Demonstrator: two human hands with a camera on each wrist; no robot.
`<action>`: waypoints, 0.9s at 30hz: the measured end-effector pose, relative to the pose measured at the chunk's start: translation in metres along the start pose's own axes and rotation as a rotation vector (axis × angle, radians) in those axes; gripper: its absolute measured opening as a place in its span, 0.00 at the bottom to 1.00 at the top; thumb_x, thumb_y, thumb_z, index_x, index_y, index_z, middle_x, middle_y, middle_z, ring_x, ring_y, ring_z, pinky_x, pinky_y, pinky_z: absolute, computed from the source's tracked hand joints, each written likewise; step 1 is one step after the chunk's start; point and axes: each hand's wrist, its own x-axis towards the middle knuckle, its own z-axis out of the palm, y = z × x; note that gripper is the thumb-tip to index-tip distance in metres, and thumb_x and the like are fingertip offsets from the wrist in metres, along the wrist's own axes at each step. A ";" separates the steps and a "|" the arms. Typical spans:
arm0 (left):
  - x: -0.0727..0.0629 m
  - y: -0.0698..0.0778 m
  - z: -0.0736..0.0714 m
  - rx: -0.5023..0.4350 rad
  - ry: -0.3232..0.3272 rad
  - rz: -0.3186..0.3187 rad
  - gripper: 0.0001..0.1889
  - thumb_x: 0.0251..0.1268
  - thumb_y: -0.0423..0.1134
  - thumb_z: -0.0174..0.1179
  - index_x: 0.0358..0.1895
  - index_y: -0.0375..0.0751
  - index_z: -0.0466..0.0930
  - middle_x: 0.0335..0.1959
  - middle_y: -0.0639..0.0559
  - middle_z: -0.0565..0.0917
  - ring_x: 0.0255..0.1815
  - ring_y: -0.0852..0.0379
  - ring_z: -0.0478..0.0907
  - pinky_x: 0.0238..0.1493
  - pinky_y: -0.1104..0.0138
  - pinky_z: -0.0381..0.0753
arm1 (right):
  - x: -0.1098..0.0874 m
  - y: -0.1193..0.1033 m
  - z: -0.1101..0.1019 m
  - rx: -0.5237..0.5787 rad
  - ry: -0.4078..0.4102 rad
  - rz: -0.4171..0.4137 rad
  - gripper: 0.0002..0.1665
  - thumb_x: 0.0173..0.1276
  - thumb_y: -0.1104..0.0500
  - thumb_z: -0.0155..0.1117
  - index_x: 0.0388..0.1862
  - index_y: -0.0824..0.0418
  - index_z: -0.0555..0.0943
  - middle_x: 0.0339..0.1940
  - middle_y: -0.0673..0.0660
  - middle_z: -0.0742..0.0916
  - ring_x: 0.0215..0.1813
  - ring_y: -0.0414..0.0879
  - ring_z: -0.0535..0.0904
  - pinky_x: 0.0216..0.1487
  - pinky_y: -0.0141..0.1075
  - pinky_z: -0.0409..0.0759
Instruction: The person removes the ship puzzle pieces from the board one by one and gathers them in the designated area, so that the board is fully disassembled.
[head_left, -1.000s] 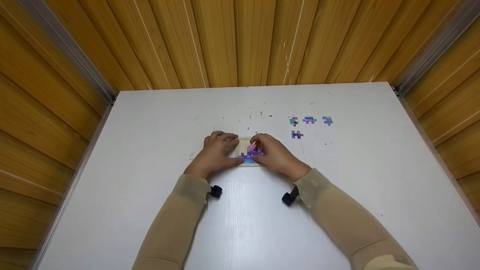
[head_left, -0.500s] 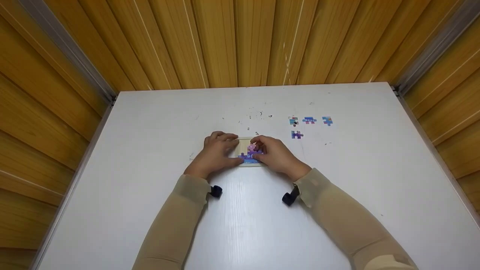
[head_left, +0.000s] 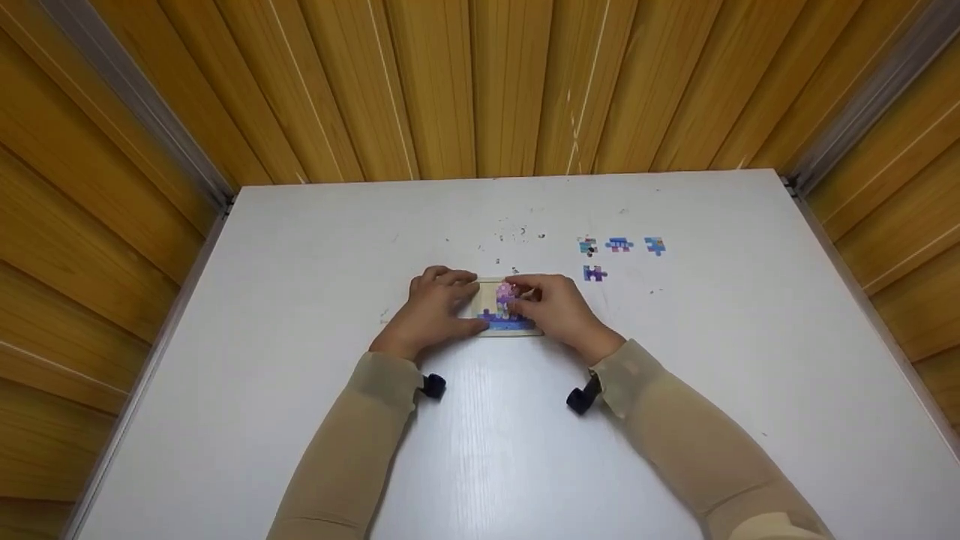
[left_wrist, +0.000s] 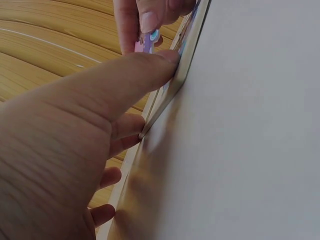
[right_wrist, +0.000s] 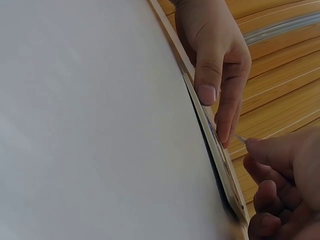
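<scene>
small pink-and-purple jigsaw piece (head_left: 504,292): held tilted over a shallow rectangular pale-wood tray (head_left: 487,295); contact between the two cannot be told.
right hand (head_left: 561,307): thumb and fingertips pinched together on the piece.
tray contents: blue-and-purple row of joined pieces (head_left: 508,325) along the near side; bare wood at upper left.
left hand (head_left: 431,307): clamped across the tray's left end, thumb at the near edge.
loose stock: four multicoloured knobbed jigsaw pieces (head_left: 619,244), well apart, beyond the right hand.
surface: smooth white table (head_left: 480,450).
risk, piece: a slack pinch could drop it askew; lowering it tilted could jam its knobs.
risk, row: uneven pressure could lift neighbours; a loosened left hand could let the tray skid.
</scene>
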 end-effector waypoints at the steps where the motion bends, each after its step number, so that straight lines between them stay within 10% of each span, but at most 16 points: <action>1: 0.000 0.000 0.000 -0.005 -0.001 -0.004 0.41 0.68 0.62 0.79 0.81 0.49 0.81 0.85 0.58 0.77 0.90 0.45 0.60 0.92 0.42 0.59 | 0.000 0.001 0.000 0.015 0.006 0.006 0.26 0.78 0.59 0.78 0.73 0.56 0.89 0.54 0.56 0.95 0.48 0.46 0.85 0.50 0.34 0.83; 27: 0.003 -0.001 0.002 0.049 -0.010 -0.004 0.42 0.69 0.64 0.77 0.82 0.50 0.79 0.85 0.57 0.77 0.91 0.44 0.60 0.93 0.44 0.54 | 0.009 0.005 -0.025 0.409 0.092 0.150 0.25 0.78 0.64 0.72 0.72 0.58 0.85 0.59 0.57 0.86 0.51 0.45 0.89 0.54 0.31 0.91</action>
